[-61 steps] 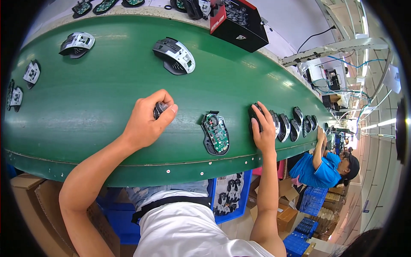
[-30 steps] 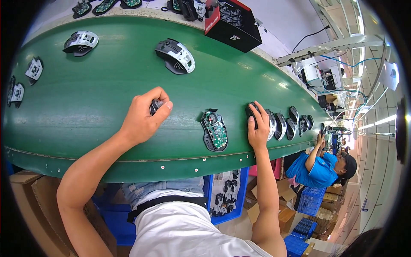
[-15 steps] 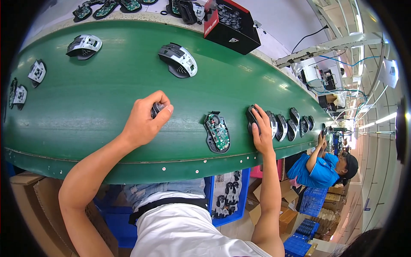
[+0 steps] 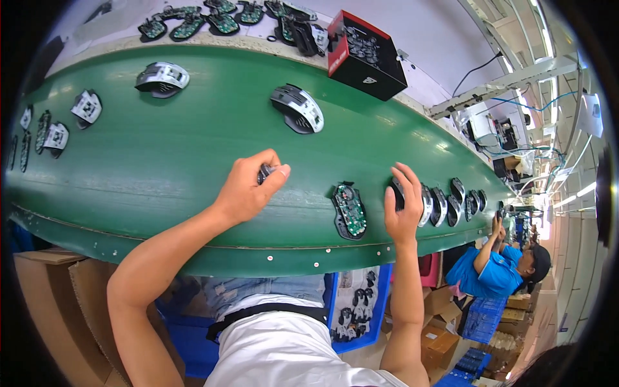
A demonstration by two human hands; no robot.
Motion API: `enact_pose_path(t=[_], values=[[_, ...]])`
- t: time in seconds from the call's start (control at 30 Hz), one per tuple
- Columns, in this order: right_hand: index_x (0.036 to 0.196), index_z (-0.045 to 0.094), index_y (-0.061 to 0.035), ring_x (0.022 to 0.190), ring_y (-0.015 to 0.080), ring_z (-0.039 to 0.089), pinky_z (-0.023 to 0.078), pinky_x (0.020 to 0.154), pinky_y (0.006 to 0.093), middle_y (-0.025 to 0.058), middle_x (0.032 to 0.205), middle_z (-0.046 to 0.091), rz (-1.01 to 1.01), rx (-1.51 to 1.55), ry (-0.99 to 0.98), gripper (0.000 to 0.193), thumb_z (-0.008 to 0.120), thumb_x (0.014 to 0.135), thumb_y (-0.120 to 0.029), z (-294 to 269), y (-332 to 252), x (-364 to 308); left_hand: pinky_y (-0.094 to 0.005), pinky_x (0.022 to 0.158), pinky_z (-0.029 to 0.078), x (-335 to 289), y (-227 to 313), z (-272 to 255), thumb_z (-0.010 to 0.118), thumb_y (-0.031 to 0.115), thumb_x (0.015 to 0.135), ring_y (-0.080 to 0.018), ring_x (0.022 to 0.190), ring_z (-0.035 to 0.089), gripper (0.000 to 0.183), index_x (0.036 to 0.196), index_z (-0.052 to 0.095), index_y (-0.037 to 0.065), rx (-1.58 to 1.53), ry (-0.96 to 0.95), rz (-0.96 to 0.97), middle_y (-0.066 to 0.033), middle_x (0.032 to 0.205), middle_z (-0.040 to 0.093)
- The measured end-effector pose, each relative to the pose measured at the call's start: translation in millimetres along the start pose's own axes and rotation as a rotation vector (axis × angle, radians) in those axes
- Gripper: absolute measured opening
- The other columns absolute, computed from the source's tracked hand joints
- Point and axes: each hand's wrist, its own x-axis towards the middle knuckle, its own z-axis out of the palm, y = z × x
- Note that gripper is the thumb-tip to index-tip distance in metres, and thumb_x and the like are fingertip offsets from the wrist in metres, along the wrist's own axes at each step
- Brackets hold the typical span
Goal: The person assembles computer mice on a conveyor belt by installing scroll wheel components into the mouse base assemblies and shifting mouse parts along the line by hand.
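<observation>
My left hand (image 4: pixel 248 188) is closed around a small dark plastic piece (image 4: pixel 265 173), mostly hidden by the fingers, over the green conveyor belt (image 4: pixel 193 135). Over the near right part of the belt, my right hand (image 4: pixel 403 209) has its fingers stretched out and its thumb apart. It is beside a black computer mouse (image 4: pixel 398 192), partly covered by the hand; whether they touch I cannot tell. Between my hands lies an opened mouse base (image 4: pixel 350 211) with its green circuit board showing. Farther off on the belt rests a grey-and-white mouse shell (image 4: pixel 298 108).
Several assembled mice (image 4: pixel 438 206) stand in a row to the right. Another mouse shell (image 4: pixel 162 80) lies far left. A black-and-red box (image 4: pixel 371 77) of small parts and several circuit boards (image 4: pixel 187 24) line the far ledge. A blue crate (image 4: pixel 380 309) sits below; a co-worker (image 4: pixel 493 267) is at right.
My right hand has loosened from the black mouse, its fingers now extended. My left hand keeps its closed grip. The whole scene has shifted right and slightly down in the picture.
</observation>
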Motion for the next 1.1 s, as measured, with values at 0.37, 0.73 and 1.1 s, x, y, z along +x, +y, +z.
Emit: enact_pose_path(t=[0.37,0.73,1.1], values=[[0.138,0.058,-0.031,0.127,0.0487,0.048,0.043,0.107,0.0502,0.0186,0.15,0.043,-0.363,-0.033,-0.437,0.046,0.065,0.093,-0.023,131,-45,147,-0.0314,0.051,0.034,13,6,-19,0.062,0.028,0.096,-0.0097,0.056,0.039,0.036,0.076,0.05,0.001,0.081,0.133,0.103,-0.0023,0.058,0.045],[0.159,0.024,-0.0197,0.137,0.042,0.044,0.044,0.109,0.0547,0.0157,0.161,0.029,0.367,1.76,0.016,0.066,0.047,0.1,-0.039,-3,-28,41,-0.0324,0.05,0.034,9,8,-25,0.063,0.028,0.096,-0.0116,0.052,0.041,0.035,0.076,0.051,0.002,0.107,0.171,0.139,-0.0038,0.056,0.045],[0.135,0.059,-0.004,0.118,0.0401,0.059,0.047,0.1,0.0435,0.0226,0.135,0.056,0.134,0.061,-0.002,0.045,0.064,0.092,-0.015,13,-74,-28,-0.0343,0.048,0.037,4,4,-18,0.065,0.027,0.093,-0.0171,0.049,0.049,0.032,0.077,0.053,0.002,0.165,0.105,0.194,-0.0091,0.056,0.05]])
